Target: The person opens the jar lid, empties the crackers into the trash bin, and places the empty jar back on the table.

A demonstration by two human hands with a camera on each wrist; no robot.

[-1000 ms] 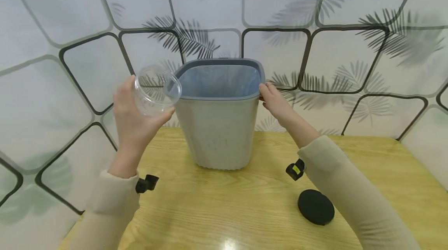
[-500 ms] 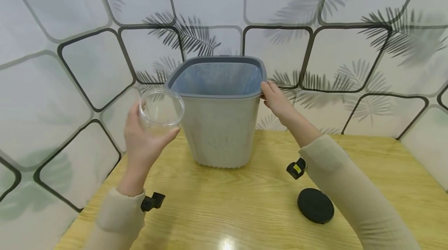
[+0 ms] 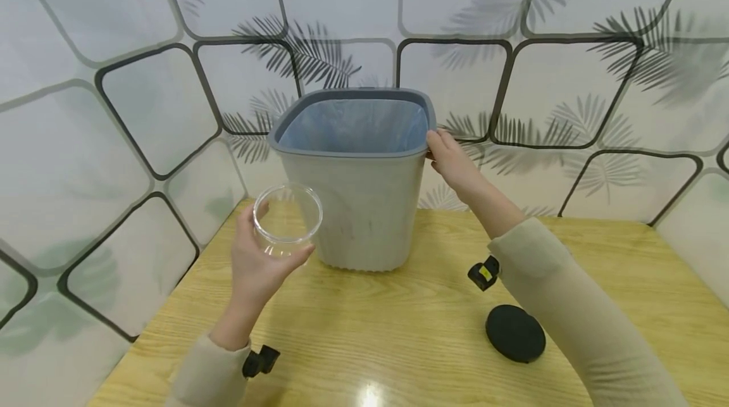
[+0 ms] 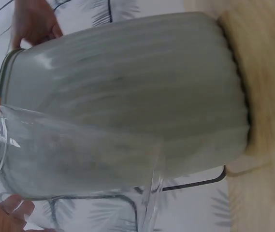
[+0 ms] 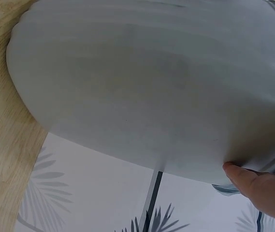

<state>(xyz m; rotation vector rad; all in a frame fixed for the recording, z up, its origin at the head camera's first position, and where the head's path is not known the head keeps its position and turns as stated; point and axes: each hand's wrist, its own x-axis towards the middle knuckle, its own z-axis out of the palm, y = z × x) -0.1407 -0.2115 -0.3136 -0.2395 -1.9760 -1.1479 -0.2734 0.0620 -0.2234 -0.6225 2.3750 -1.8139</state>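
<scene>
My left hand [image 3: 256, 271] grips a clear plastic cup [image 3: 287, 223], its round mouth facing up and toward me. The cup is in front of the lower left side of a light grey trash bin [image 3: 367, 211], above the table; nothing shows inside it. In the left wrist view, the transparent wall of the cup [image 4: 79, 154] overlaps the bin's ribbed side. My right hand [image 3: 452, 163] holds the right edge of the bin's blue-grey rim [image 3: 353, 154]. From the right wrist, a digit [image 5: 243, 179] presses the bin's wall just below the rim. A bluish liner [image 3: 355, 125] lines the bin.
A round black disc [image 3: 515, 333], perhaps a lid, lies on the wooden table [image 3: 364, 331] near my right forearm. Behind the bin stands a wall [image 3: 455, 90] covered in leaf-patterned sheeting. Another such wall [image 3: 74, 204] rises along the left.
My left hand has lowered the cup from beside the bin's rim, down and to the right, to in front of the bin's side. The right hand stays at the rim.
</scene>
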